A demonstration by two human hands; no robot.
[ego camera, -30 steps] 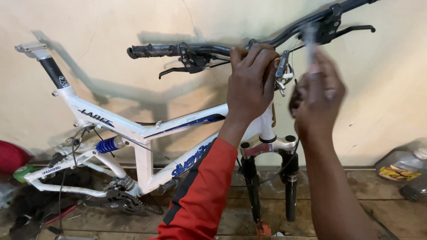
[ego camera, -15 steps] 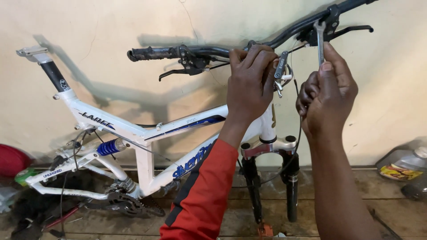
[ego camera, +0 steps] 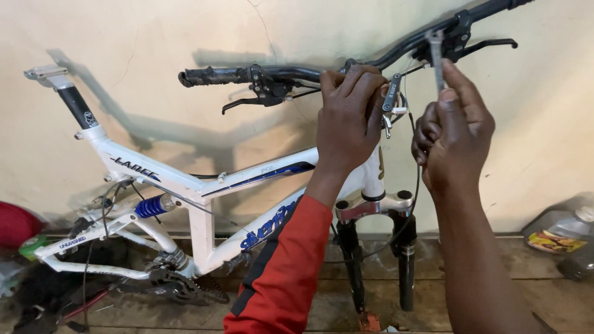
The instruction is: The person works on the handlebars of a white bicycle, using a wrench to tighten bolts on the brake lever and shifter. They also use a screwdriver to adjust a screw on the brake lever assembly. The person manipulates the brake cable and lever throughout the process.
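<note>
Wrench point(ego camera: 436, 59): slim and silver, upright in right hand point(ego camera: 455, 139), head up beside black brake clamp point(ego camera: 458, 31) on handlebar point(ego camera: 346, 65); a second ago a blur lower down, before that hand's knuckles.
Change: tool raised and steadied; right hand lifted toward bar; view closer and sharper than half a second ago.
Meaning: tool apparently being lined up with clamp hardware, no contact with a bolt visible yet.
Right hand: clenched around wrench shank, thumb and forefinger pinching high.
Left hand point(ego camera: 349, 120): closed over stem area at bar centre, red sleeve point(ego camera: 281, 272) below; same grip as a second ago.
Caliper point(ego camera: 391, 102): small grey brake part hanging on cable just beside left fingers, between both hands.
Frame point(ego camera: 204, 185): white with blue lettering, wheelless, leaning on cream wall; blue shock point(ego camera: 154, 204) at rear, black fork point(ego camera: 405, 260) under hands.
Levers: left lever point(ego camera: 260, 93) pointing down-left, right lever point(ego camera: 489, 44) pointing right, both black.
Jug point(ego camera: 560, 232): grey plastic, lying low at right on floor by wall, yellow and red label facing up; print too small to tell.
Red thing point(ego camera: 15, 222): rounded, at left edge, near green scrap point(ego camera: 31, 247).
</note>
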